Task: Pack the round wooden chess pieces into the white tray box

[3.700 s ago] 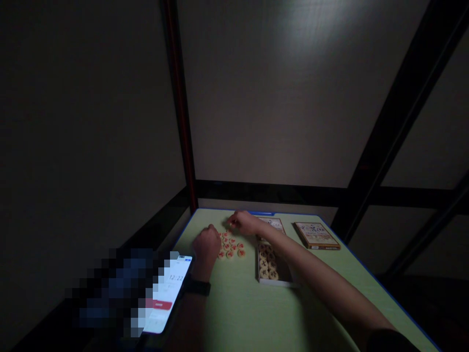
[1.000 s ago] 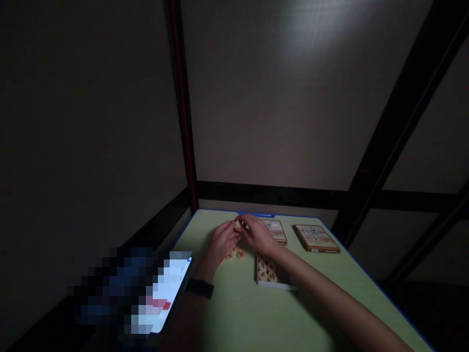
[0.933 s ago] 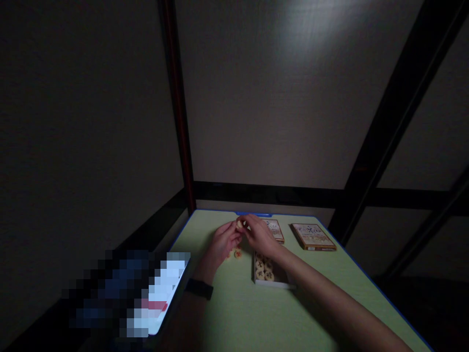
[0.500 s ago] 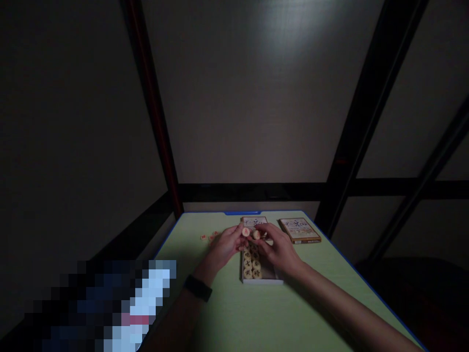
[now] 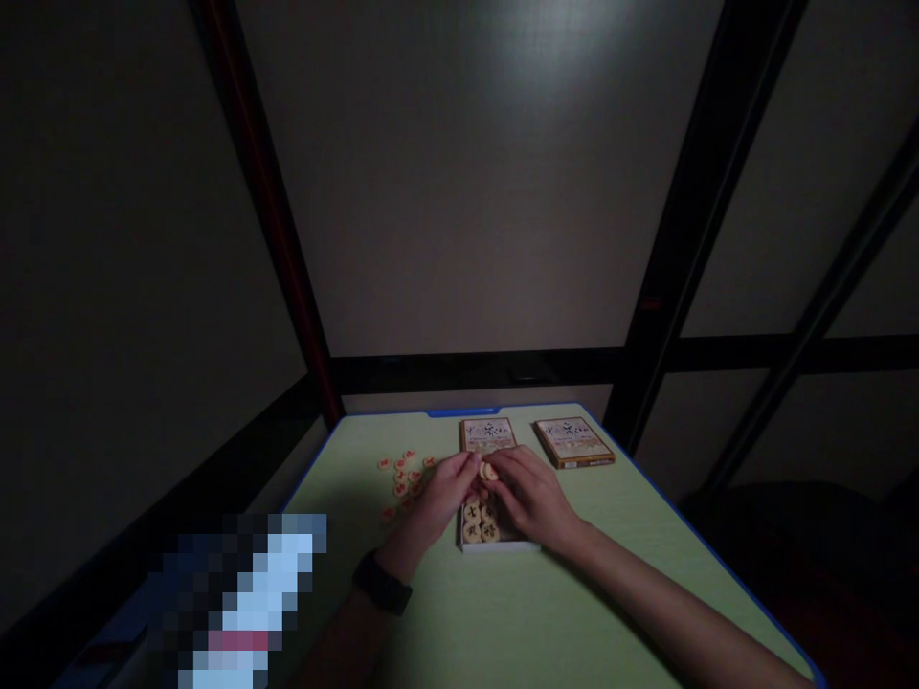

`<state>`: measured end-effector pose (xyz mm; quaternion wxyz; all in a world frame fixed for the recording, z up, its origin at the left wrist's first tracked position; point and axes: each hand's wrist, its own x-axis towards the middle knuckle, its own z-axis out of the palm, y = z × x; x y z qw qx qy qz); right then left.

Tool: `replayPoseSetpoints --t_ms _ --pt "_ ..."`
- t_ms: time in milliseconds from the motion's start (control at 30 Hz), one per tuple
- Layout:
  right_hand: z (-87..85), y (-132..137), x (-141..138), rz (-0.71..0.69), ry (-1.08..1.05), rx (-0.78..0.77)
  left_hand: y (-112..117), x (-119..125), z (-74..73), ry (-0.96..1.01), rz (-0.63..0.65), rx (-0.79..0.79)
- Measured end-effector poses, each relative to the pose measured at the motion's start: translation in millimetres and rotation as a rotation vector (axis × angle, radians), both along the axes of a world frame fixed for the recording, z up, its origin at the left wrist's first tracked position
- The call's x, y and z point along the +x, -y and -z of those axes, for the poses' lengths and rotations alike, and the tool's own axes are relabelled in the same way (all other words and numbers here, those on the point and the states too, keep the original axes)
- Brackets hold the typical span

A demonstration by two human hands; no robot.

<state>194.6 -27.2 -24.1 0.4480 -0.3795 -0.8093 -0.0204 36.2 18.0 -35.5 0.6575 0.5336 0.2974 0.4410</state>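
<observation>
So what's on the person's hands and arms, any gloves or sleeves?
No gloves: the left hand and right hand are bare, and no sleeve shows on either arm in this dim picture. A dark wristband, perhaps a watch, circles the left wrist.

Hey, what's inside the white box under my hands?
Round pale pieces with dark marks lie at the near end of the white box. The left hand and right hand cover its far part.

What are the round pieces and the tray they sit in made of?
Round pieces: likely pale wood or wood-look plastic, matte, with red or dark painted marks. Tray: probably white card or thin plastic, judging by its thin pale rim; too dim to be sure.
</observation>
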Motion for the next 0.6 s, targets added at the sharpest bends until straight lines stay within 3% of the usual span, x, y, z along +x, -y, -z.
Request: replayPoseSetpoints --t_ms 167,267,467,600 --pt "-4.2 -5 10 0.008 0.038 -0.029 -2 4 2.5 -0.055 -0.046 0.077" --pt "-13.2 -10 26 0.072 0.109 -0.122 -5 3 3.2 -0.18 -0.121 0.153" --pt "-27.7 -7 38 0.205 0.503 -0.414 -4 0 -2.9 -0.722 -0.387 0.504" --pt "-24.0 -2 26 0.292 0.696 -0.437 3 9 -15.5 -0.979 -0.291 0.736"
